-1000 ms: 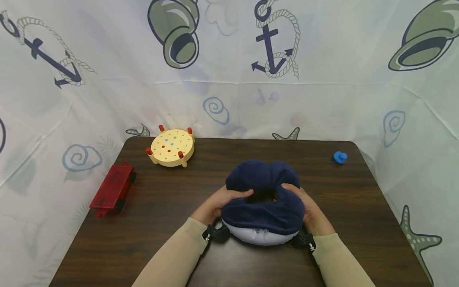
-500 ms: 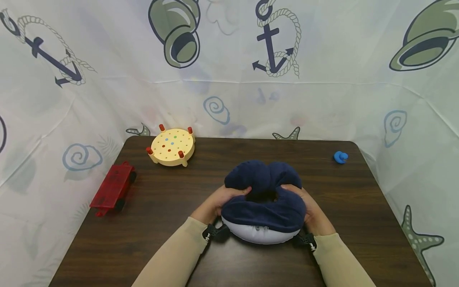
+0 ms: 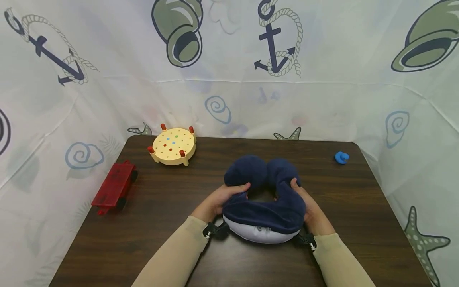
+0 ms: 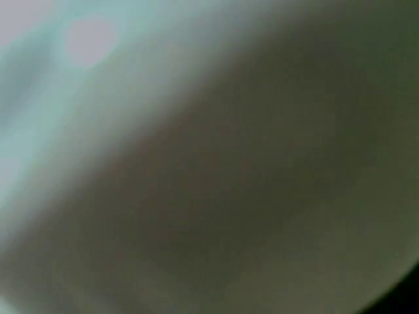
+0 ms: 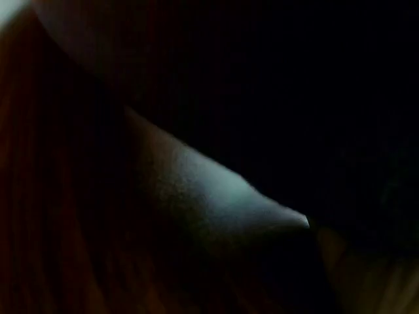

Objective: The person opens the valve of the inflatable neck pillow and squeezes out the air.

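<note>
A navy blue neck pillow (image 3: pixel 265 217) with a pale grey underside faces me at the middle of the table, its two rounded ends pointing away. My left hand (image 3: pixel 223 200) grips its left side, thumb laid over the top toward the central hollow. On the opposite side my right hand (image 3: pixel 311 207) holds the pillow, with the thumb on top and the other fingers hidden beneath. A zipper pull shows along the front seam. The left wrist view is a blur; the right wrist view is mostly dark.
On the brown table (image 3: pixel 172 247), a red wheeled cart (image 3: pixel 114 185) lies at the left edge. A round yellow toy (image 3: pixel 173 146) with red-tipped pegs stands at the back left. Near the back right corner sits a small blue object (image 3: pixel 342 158). A patterned curtain (image 3: pixel 229 59) hangs behind.
The pillow's far ends have shifted slightly away, and its central hollow looks wider. My right thumb has moved outward from the hollow to the pillow's right side. The left hand keeps its hold.
</note>
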`<move>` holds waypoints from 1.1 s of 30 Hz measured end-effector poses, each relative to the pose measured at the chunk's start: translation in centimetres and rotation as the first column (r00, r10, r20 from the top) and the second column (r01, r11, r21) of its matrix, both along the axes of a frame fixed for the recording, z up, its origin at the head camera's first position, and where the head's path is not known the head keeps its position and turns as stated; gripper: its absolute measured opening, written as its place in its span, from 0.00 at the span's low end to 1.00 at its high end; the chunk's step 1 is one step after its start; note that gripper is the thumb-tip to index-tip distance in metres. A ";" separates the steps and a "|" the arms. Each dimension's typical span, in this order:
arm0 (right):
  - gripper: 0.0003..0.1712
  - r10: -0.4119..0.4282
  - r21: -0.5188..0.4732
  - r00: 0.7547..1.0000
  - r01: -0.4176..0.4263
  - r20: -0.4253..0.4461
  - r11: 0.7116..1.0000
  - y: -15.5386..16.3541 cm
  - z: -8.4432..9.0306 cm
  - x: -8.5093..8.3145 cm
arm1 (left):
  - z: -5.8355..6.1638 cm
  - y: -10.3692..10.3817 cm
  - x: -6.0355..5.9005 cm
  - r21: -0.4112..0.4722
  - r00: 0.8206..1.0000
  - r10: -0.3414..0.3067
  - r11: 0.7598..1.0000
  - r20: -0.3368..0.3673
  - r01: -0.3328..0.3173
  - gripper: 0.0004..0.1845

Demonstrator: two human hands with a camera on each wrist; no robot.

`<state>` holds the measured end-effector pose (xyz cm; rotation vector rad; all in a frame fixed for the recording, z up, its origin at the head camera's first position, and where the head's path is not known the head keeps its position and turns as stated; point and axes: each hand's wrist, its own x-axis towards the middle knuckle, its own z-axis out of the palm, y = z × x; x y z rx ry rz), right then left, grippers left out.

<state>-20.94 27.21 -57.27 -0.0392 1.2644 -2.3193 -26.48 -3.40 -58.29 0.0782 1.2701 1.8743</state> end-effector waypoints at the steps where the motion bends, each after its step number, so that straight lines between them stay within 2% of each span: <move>1: 0.25 -0.008 0.001 1.000 0.008 -0.004 1.000 -0.1 0.0 0.0 | 0.0 0.0 0.0 0.001 1.000 -0.005 1.000 0.000 0.005 0.15; 6: 0.10 -0.114 0.041 0.993 0.113 0.020 0.993 -0.6 0.4 0.3 | 0.3 -0.3 0.1 -0.015 0.999 -0.039 0.999 0.021 0.039 0.17; 10: 0.06 -0.151 0.076 0.988 0.150 0.010 0.986 -0.7 0.6 0.5 | 0.4 -0.5 0.0 -0.016 0.998 -0.064 0.998 0.030 0.064 0.18; 15: 0.12 -0.068 0.047 0.998 0.067 0.004 0.997 -0.6 0.7 0.3 | 0.4 -0.4 -0.1 0.010 0.997 -0.061 0.998 0.046 0.061 0.17; 19: 0.20 -0.039 0.066 0.998 0.035 0.058 0.997 -0.6 0.9 0.2 | 0.3 -0.2 0.0 0.026 0.998 -0.025 0.999 0.055 0.023 0.12; 23: 0.23 -0.032 0.092 0.994 0.022 0.107 0.996 -0.4 1.1 0.4 | 0.3 0.0 0.0 0.005 0.998 0.004 1.000 0.060 -0.004 0.10; 27: 0.25 0.067 -0.018 0.996 -0.066 0.061 0.998 0.0 0.7 0.3 | 0.4 -0.2 0.1 -0.025 0.999 0.014 1.000 0.045 -0.013 0.13; 30: 0.27 0.136 -0.118 0.991 -0.133 0.015 0.984 0.2 0.3 0.0 | 0.4 -0.3 0.2 -0.034 1.000 0.012 0.999 0.016 -0.012 0.11; 33: 0.25 0.110 -0.116 0.994 -0.110 -0.008 0.987 0.2 0.1 -0.1 | 0.5 -0.3 0.3 -0.024 1.000 -0.009 1.000 -0.001 0.009 0.07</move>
